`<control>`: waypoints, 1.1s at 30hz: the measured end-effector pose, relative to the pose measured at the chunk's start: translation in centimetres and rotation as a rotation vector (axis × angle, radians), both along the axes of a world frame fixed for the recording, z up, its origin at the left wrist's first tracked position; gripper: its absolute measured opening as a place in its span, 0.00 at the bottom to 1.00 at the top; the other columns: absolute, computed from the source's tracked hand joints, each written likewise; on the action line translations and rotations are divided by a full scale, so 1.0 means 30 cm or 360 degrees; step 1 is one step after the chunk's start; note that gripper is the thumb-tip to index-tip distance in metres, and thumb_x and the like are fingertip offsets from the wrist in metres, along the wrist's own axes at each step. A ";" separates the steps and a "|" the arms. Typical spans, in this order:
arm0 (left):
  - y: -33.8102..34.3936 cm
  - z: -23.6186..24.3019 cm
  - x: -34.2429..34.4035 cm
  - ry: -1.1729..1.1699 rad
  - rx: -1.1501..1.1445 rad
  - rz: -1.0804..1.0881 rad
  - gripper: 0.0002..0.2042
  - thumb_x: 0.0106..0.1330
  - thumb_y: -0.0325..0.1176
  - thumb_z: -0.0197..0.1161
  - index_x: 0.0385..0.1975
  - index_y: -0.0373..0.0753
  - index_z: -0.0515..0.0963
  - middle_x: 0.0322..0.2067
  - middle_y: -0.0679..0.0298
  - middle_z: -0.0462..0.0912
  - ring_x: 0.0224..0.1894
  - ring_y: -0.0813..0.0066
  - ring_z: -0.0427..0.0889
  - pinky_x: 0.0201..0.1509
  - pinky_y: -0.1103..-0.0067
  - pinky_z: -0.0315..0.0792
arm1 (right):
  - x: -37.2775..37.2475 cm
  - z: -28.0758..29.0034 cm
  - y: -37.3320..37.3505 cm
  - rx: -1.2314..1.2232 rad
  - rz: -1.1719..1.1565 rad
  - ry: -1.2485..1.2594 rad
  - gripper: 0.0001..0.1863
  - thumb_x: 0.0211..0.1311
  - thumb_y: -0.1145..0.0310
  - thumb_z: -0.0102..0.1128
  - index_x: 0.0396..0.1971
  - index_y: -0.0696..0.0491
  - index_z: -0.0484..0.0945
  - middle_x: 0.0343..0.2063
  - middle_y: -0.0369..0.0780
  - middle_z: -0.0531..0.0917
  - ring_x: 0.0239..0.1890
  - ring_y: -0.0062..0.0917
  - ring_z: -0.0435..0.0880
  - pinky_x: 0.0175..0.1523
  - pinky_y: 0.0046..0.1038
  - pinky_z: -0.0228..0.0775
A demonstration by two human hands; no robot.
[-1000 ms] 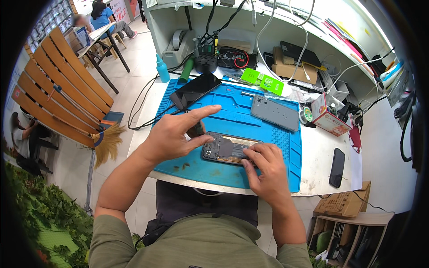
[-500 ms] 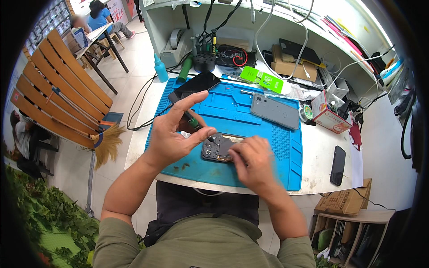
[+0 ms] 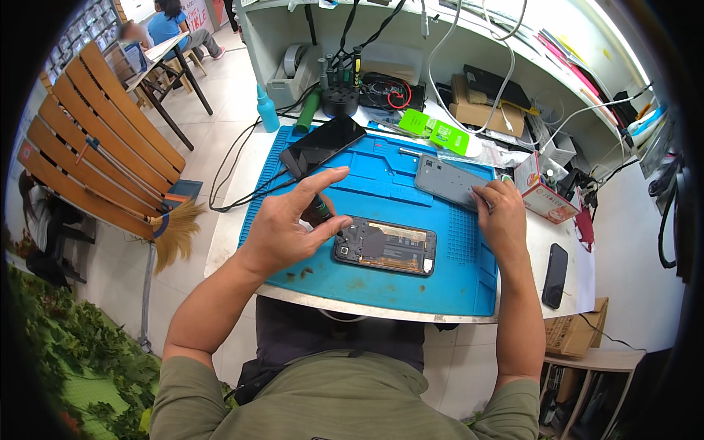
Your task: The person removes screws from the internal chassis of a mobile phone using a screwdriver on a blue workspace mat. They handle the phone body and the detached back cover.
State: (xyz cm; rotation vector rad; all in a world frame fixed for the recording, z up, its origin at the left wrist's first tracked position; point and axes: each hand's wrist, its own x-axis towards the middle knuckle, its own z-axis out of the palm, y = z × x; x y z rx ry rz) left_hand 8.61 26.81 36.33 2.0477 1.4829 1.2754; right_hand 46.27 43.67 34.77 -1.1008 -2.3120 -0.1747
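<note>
A phone with its back off (image 3: pixel 385 248) lies on the blue repair mat (image 3: pixel 352 290), its inner parts and battery showing. My left hand (image 3: pixel 282 227) is closed around a dark green-handled screwdriver (image 3: pixel 319 210), held just above the phone's upper left corner; the driver's tip is hidden. Further right on the mat rests a grey phone back cover (image 3: pixel 444 178) with several tiny dark specks on it. Over the cover's right end, my right hand (image 3: pixel 502 213) has its fingers pinched together. What they hold, if anything, is too small to make out.
A dark phone (image 3: pixel 323 147) lies at the mat's far left, near a blue bottle (image 3: pixel 267 110) and a round tool holder (image 3: pixel 340 101). Green packets (image 3: pixel 434 132) lie behind the cover. To the right are a red-and-white box (image 3: pixel 544 192) and a black phone (image 3: pixel 555 275).
My right hand has left the opened phone and moved right to the grey back cover. My left hand stays nearly in place with the screwdriver, whose shaft has gone from sight.
</note>
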 end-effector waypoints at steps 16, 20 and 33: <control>0.036 0.134 0.030 0.0164 -0.0239 -0.0317 0.29 0.67 0.28 0.83 0.70 0.46 0.86 0.52 0.58 0.95 0.44 0.71 0.94 0.51 0.73 0.87 | -0.161 0.079 -0.302 -0.0147 0.0386 0.0032 0.14 0.65 0.77 0.74 0.50 0.60 0.92 0.38 0.43 0.89 0.44 0.38 0.84 0.51 0.40 0.74; 0.035 0.124 0.018 0.0146 -0.0233 -0.0375 0.28 0.70 0.25 0.80 0.70 0.46 0.85 0.50 0.60 0.96 0.42 0.72 0.93 0.47 0.73 0.86 | -0.210 0.047 -0.420 -0.0290 0.0574 0.0017 0.18 0.62 0.77 0.74 0.53 0.60 0.91 0.40 0.42 0.88 0.45 0.37 0.83 0.52 0.39 0.73; 0.052 0.131 0.013 0.0101 -0.0192 -0.0502 0.30 0.68 0.25 0.81 0.70 0.46 0.84 0.42 0.61 0.94 0.34 0.73 0.90 0.42 0.75 0.83 | -0.365 -0.096 -0.619 -0.0406 0.0932 0.0375 0.20 0.57 0.77 0.78 0.52 0.59 0.90 0.42 0.41 0.88 0.48 0.36 0.86 0.58 0.43 0.77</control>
